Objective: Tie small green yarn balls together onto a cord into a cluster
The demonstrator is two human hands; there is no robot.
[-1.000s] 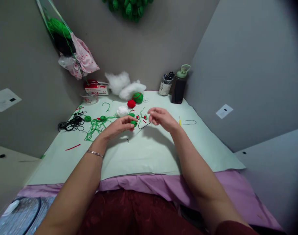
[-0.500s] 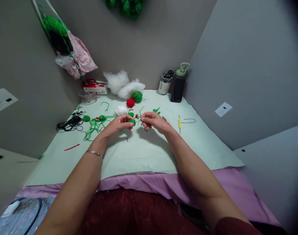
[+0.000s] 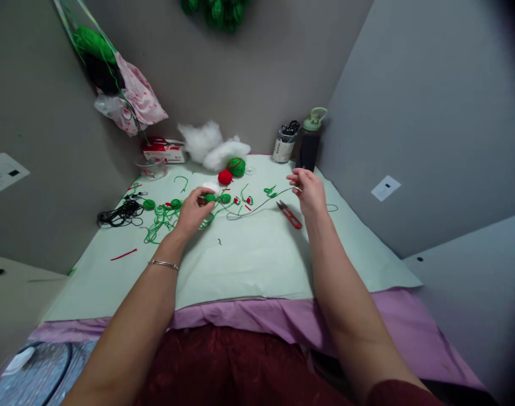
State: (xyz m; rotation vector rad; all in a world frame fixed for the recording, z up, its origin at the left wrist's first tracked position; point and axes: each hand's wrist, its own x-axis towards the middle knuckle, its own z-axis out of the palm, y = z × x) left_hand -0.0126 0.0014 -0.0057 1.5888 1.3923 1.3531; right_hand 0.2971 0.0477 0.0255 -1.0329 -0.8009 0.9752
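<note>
My left hand [image 3: 195,210] is closed, thumb and fingertips round a small green crocheted ball [image 3: 209,198]. A second green ball [image 3: 226,198] lies just right of it. My right hand [image 3: 309,190] is raised to the right, its fingers bent in a pinch on a thin dark cord [image 3: 261,207]. The cord runs left and loops on the table. Between the hands lie two small red and white pieces, one of them [image 3: 249,201] beside green yarn ends. Red-handled thread snips [image 3: 289,215] lie below my right hand.
Tangled green yarn [image 3: 158,225] and black cord [image 3: 121,212] spread at the left. Behind are a red yarn ball [image 3: 225,177], white stuffing [image 3: 202,141], a pen jar [image 3: 283,148] and a bottle [image 3: 310,141]. Grey panels [image 3: 257,73] enclose the table.
My right hand has moved right and up, away from my left hand, drawing the dark cord out. My left hand has shifted left and up with the green ball. The snips are now uncovered.
</note>
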